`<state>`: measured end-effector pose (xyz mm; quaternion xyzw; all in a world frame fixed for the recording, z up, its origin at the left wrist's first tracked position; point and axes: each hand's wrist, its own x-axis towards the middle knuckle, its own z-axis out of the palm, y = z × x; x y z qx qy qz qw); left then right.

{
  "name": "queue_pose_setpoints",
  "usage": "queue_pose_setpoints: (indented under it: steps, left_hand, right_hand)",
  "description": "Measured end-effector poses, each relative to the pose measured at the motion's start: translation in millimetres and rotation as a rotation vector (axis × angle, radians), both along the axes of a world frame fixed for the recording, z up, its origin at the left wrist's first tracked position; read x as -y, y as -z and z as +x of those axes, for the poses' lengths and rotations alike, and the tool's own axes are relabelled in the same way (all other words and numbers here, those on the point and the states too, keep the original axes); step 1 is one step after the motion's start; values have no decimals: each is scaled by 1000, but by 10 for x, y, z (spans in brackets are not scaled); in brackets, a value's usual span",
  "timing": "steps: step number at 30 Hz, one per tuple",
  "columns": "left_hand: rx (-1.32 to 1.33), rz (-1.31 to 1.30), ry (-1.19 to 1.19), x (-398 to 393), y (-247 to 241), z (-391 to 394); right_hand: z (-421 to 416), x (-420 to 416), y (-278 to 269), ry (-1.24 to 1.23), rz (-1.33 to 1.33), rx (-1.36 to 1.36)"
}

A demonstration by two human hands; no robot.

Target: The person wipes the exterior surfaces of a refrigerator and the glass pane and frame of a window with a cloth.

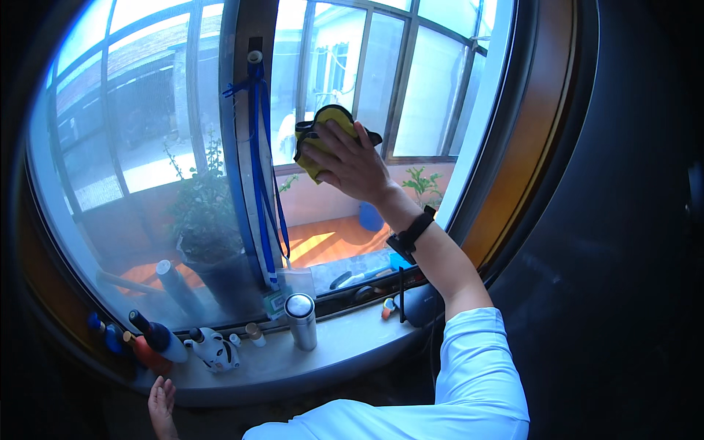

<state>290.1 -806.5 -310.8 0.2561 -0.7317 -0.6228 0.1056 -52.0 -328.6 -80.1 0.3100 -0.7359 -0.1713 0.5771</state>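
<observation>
My right hand (357,168) is raised against the right window pane (335,203). Under its spread fingers and palm it holds a yellow cloth with black edging (334,116), bunched flat against the glass. A dark band with a small device circles that wrist. Low on the left, my left hand (160,404) is in front of the windowsill's edge with nothing in it. Its fingers point upward, and the nearest things to it are a red bottle (154,357) and a dark bottle with a pale lower part (159,338).
On the windowsill (352,349) stand a steel thermos (301,324), a white-and-black animal-shaped bottle (214,352), a small capped jar (255,334) and a dark router with an antenna (418,305). Blue lanyards (258,165) hang on the window's middle frame. Potted plants (203,220) show through the glass.
</observation>
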Motion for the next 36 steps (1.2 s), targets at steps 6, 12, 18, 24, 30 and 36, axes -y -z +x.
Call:
queue_pose_setpoints:
  steps: [6, 12, 18, 24, 30, 36]
  left_hand:
    - [23, 35, -51, -179, 119, 101]
    - [-114, 156, 58, -436, 106, 146]
    - [13, 54, -27, -488, 213, 118]
    - [-29, 37, -29, -500, 133, 58]
    - [6, 21, -17, -556, 97, 40]
    - [-51, 63, 12, -441, 141, -25]
  right_hand:
    - [-369, -408, -1232, -83, -438, -276]
    - [-732, -1342, -1621, -15, -700, -362]
    - [-744, -2102, -619, 186, -894, -332]
    - [-708, -2229, -598, 257, -1184, -107]
    - [-483, -669, -855, 18, -617, -241]
    - [40, 62, -220, -44, -111, 59]
